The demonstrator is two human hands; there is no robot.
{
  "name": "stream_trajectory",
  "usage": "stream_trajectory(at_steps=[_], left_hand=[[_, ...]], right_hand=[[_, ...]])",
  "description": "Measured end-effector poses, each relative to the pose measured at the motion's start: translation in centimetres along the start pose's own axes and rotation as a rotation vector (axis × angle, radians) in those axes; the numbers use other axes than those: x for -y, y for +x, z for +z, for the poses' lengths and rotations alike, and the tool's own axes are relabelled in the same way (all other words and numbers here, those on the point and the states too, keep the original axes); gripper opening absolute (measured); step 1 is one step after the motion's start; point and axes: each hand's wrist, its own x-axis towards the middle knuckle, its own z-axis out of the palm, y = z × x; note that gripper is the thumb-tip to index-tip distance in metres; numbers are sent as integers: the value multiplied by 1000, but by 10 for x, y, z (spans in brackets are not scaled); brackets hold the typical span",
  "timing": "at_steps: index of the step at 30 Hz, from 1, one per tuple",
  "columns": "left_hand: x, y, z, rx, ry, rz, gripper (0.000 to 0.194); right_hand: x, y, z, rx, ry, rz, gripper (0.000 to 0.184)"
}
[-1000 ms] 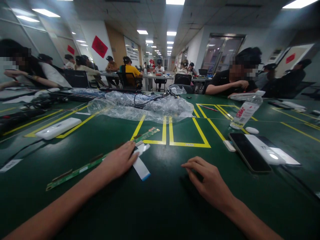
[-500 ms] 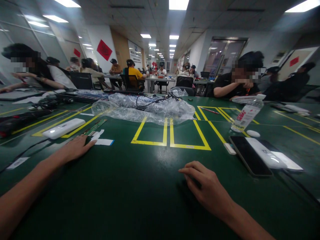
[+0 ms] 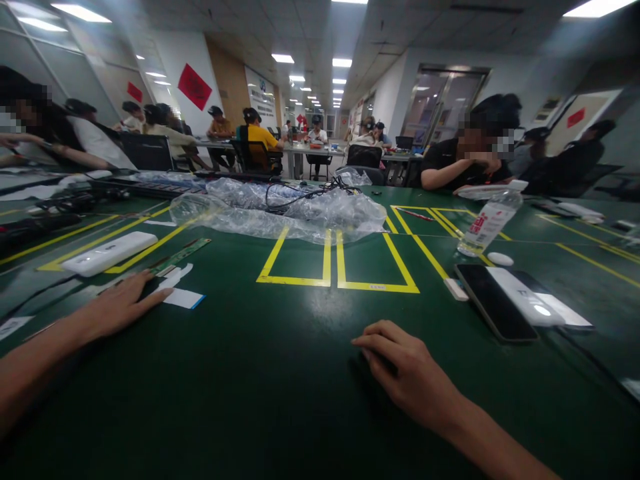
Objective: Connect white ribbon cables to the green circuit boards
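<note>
At the left, my left hand (image 3: 117,303) lies with fingers stretched and thumb apart, over the near end of a narrow green circuit board (image 3: 187,251). White ribbon cables (image 3: 184,298), one with a blue edge, lie by its thumb and fingertips. The part of the board beneath my fingers is hidden. My right hand (image 3: 403,367) rests low over the green table (image 3: 280,373), fingers loosely bent, with nothing visible in it. A white power bank (image 3: 111,253) with a black cable lies just beyond my left hand.
Crumpled clear plastic wrap (image 3: 300,217) with black cables lies across the middle. At the right are a water bottle (image 3: 490,220), a white cap (image 3: 500,259), a phone (image 3: 493,303) and another white power bank (image 3: 525,298). Yellow tape (image 3: 295,281) marks the table. A person in black (image 3: 463,163) sits opposite.
The view has turned slightly and dipped. My left hand has drawn back a little toward me, and the ribbon cables have shifted with it. My right hand is nearly still.
</note>
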Motion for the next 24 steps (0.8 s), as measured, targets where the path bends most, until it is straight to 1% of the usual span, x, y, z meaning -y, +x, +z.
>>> stream_trajectory(at_steps=[2, 3, 6, 7, 8, 9, 10, 11, 13, 16, 17, 18, 19, 20, 21, 23, 24], left_hand=[[2, 3, 1, 79, -46, -20, 105], [4, 3, 2, 80, -53, -19, 105], [2, 0, 7, -33, -9, 37, 100], [-3, -3, 8, -68, 2, 49, 97], [-12, -6, 7, -72, 6, 56, 96], [-25, -11, 6, -57, 1, 68, 95], [-43, -17, 4, -29, -12, 99, 95], [-66, -24, 2, 15, -26, 151, 96], [-123, -44, -3, 84, -55, 356, 97], [-210, -78, -6, 161, -65, 685, 105], [-233, -89, -7, 178, -79, 769, 108], [-251, -99, -7, 187, -94, 832, 110], [-264, -107, -8, 188, -111, 874, 112], [-271, -113, -8, 186, -126, 898, 114], [-275, -116, -8, 184, -140, 911, 114], [-271, -118, -9, 177, -170, 917, 105], [-266, -116, -11, 169, -192, 910, 94]], right_hand=[[1, 0, 0, 3, -3, -5, 33], [1, 0, 0, 2, -3, -8, 33], [1, 0, 0, -9, -4, -18, 33], [1, 0, -1, -15, -5, -18, 33], [0, 0, -2, -22, -6, -16, 33], [0, 0, -2, -29, -8, -12, 33], [-1, 0, -3, -34, -10, -7, 32], [-1, 1, -3, -39, -12, 0, 32], [-3, 1, -4, -41, -15, 22, 31], [-4, 1, -2, -30, -29, 62, 26], [-4, 1, -1, -26, -35, 74, 24], [-4, 0, 0, -23, -42, 82, 23], [-5, 0, 1, -19, -49, 90, 23], [-4, 0, 2, -12, -55, 100, 23], [-4, 0, 2, -3, -60, 109, 24], [-4, 0, 2, 22, -63, 127, 23], [-4, 0, 1, 35, -61, 134, 23]])
